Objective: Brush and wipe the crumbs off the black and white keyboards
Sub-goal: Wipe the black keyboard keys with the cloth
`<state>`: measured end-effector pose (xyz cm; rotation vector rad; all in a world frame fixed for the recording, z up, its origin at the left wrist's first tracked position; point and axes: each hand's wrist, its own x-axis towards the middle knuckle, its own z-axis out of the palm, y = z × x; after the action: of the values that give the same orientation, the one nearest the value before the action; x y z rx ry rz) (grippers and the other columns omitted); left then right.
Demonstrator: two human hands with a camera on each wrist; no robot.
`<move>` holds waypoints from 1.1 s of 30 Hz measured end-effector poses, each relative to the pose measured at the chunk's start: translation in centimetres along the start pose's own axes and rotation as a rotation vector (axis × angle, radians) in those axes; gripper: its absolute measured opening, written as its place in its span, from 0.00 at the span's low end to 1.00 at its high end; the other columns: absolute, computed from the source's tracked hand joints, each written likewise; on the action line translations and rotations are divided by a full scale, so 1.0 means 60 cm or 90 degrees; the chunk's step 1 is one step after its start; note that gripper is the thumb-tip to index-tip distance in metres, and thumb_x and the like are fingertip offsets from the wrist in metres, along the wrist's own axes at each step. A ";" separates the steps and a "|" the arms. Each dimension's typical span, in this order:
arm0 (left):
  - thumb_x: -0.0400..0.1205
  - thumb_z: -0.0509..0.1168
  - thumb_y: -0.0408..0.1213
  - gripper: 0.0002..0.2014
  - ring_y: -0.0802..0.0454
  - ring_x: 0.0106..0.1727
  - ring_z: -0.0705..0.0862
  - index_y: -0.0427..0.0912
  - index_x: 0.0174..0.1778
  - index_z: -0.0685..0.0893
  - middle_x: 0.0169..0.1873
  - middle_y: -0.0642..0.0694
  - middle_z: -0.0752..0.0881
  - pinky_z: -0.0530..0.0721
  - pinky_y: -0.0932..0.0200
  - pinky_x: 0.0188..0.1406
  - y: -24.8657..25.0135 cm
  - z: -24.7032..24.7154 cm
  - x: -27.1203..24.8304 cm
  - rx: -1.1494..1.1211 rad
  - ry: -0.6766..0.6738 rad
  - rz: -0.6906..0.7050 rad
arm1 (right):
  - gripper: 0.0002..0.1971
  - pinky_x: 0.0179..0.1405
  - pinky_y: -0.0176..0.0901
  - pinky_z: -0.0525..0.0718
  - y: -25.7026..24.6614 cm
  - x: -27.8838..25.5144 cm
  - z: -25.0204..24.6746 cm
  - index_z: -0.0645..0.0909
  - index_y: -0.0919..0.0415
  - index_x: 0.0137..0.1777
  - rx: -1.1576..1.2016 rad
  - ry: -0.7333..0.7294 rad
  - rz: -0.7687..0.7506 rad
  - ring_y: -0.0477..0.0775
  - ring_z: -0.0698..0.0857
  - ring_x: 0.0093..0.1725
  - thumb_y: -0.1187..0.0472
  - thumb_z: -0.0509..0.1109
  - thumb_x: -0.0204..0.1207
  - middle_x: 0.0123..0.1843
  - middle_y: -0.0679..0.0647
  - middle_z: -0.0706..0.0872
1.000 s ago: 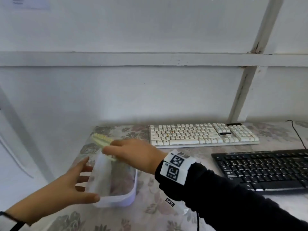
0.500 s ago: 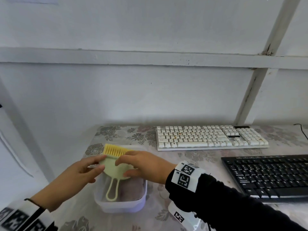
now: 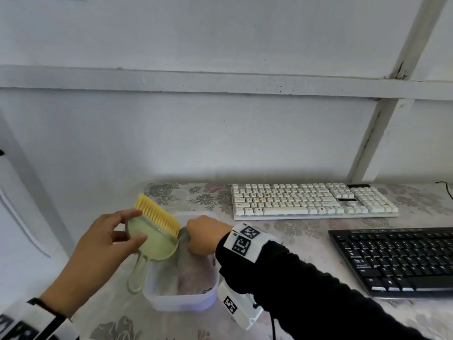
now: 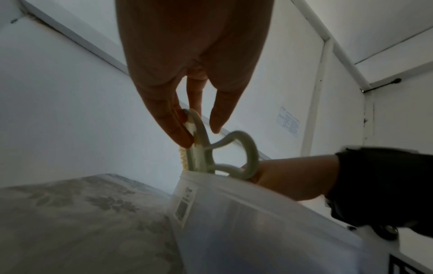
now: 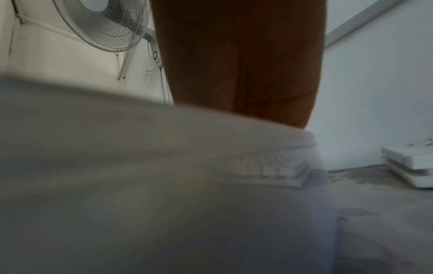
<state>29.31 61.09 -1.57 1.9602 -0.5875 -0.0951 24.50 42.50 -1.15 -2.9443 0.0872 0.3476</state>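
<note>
Our left hand (image 3: pixel 107 239) pinches the light, stiff pale-green plastic brush (image 3: pixel 153 238); its looped handle suits better. Right hand (image 3: pixel 204 235) grips a soft grey cloth (image 3: pixel 183 238).

My right arm: long black fabric sleeve (image 3: pixel 318 298) down to the wrist. Over its cuff, a white wrist band (image 3: pixel 244 241) printed with square black-and-white fiducial markers. Under that wrist hangs a white boxy camera housing (image 3: pixel 239 306) carrying one more marker, with a thin black cable (image 3: pixel 272 326) dropping from it. My left wrist: a similar white marker band (image 3: pixel 27 325) plus a thin black strap (image 3: pixel 43 305).
</note>
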 end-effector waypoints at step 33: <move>0.59 0.61 0.66 0.22 0.46 0.61 0.75 0.90 0.49 0.70 0.55 0.46 0.78 0.80 0.43 0.58 0.085 0.066 -0.032 0.254 -0.082 0.020 | 0.12 0.52 0.38 0.79 0.336 -0.272 -0.075 0.85 0.60 0.56 0.605 0.547 0.179 0.46 0.81 0.47 0.71 0.66 0.76 0.46 0.49 0.84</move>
<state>24.53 56.94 0.66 2.3415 -0.7666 -0.0900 8.07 22.45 3.65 -1.9226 0.5825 -0.7410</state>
